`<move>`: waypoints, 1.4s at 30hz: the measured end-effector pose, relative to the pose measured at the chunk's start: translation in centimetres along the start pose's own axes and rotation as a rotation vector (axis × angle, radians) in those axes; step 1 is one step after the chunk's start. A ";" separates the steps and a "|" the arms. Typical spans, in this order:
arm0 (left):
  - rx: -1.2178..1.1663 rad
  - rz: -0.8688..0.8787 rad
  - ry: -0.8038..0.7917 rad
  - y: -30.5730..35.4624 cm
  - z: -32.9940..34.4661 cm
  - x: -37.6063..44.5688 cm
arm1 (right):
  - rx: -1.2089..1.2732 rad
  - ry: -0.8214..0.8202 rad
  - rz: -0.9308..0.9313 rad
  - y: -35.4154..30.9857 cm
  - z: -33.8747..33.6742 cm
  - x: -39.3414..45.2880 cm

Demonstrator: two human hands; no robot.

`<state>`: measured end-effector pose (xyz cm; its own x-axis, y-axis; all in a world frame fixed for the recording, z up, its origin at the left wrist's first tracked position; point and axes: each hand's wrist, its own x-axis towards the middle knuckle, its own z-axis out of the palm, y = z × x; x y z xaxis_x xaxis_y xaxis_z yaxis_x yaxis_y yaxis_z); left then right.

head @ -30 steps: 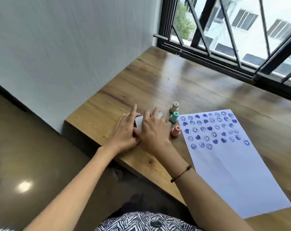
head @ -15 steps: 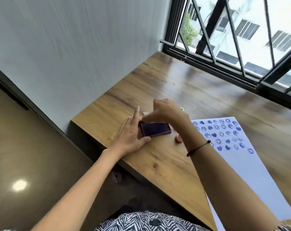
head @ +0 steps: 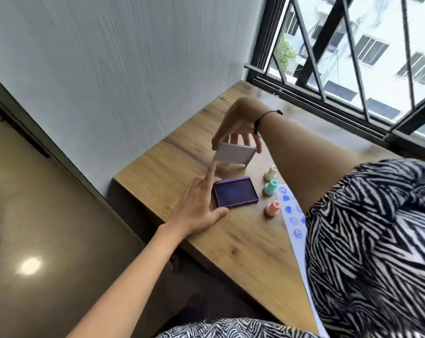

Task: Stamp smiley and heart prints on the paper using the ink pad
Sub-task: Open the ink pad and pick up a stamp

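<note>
The right hand (head: 238,126) now lifts the flat white rectangular lid (head: 234,153) clear of the purple rectangular ink pad (head: 235,195) and holds it tilted in the air beyond the pad, where a moment ago it was only peeling it up. The pad's dark inked face is fully bared. The cream (head: 271,173), mint (head: 270,187) and peach (head: 272,208) plastic stampers show again just right of the pad. The striped sleeve (head: 377,240) swings in, covering most of the white paper sheet (head: 293,222).

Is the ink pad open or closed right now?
Open. The right hand holds the white lid lifted clear, and the ink pad shows bare purple ink while the left hand steadies it.
</note>
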<state>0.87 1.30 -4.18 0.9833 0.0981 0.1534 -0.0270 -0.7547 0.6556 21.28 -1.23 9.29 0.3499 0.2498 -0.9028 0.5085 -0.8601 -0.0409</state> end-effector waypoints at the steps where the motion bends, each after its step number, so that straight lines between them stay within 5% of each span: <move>1: 0.003 0.003 0.005 -0.1 0.1 0.0 | -0.022 0.017 0.013 -0.2 -0.2 0.2; 10: 0.012 0.040 0.026 -0.1 0.1 0.1 | -0.016 0.103 -0.022 -0.7 -1.4 2.3; 17: 0.036 0.061 0.016 -0.3 0.0 0.1 | 0.198 0.853 -0.318 3.8 5.3 -3.6; 22: 0.085 0.173 0.133 0.6 -0.1 -0.1 | 0.187 0.928 -0.110 7.9 17.6 -5.8; 27: -0.124 0.053 0.382 2.7 0.2 -1.6 | 0.157 1.002 -0.065 7.9 23.2 -2.6; 30: -0.287 -0.034 0.378 3.9 0.3 -2.4 | 0.510 1.180 -0.177 7.4 23.7 -2.6; 34: -0.546 -0.117 0.158 5.1 0.2 -2.4 | 1.324 0.875 -0.510 6.0 22.8 -3.8; 42: -0.589 -0.149 0.180 4.8 -0.6 -2.9 | 1.442 0.807 -0.638 3.8 22.8 -3.6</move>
<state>-2.27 -2.27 -1.04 0.9398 0.3207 0.1180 -0.0375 -0.2465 0.9684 4.05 -15.55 2.59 0.8830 0.4247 -0.1996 -0.1682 -0.1106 -0.9795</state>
